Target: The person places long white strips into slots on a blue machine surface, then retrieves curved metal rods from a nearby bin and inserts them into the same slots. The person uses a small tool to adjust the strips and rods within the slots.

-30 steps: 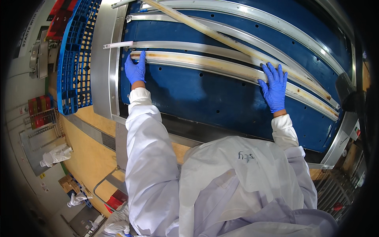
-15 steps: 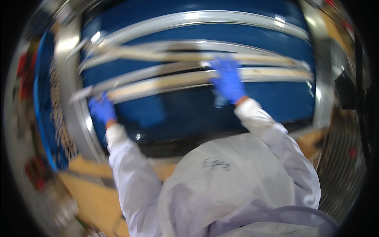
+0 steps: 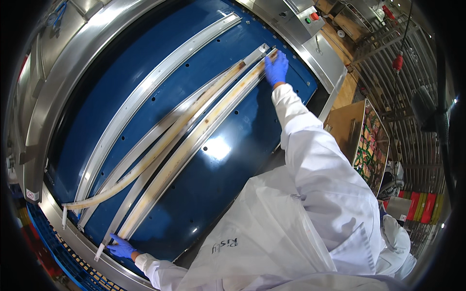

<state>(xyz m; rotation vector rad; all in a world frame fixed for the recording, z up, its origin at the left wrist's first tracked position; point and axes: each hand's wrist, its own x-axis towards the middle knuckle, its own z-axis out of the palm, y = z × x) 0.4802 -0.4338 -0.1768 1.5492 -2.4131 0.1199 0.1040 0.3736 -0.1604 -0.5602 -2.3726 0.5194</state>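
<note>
Where the right hand [image 3: 276,68] and left hand [image 3: 122,247] meet its ends, a yellowed strip [image 3: 194,137] spans the blue desk [image 3: 242,140]

Whether either hand is clamped on it I cannot tell; its long axis slants from lower left to upper right, hand to hand, neither clearly nearer; beyond lie a curved crossing strip [image 3: 182,123] and a pale rail [image 3: 145,85]

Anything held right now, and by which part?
Right hand on the upper right end of the nearest stained rail, left hand at its lower left end; whether either grips cannot be told.
</note>
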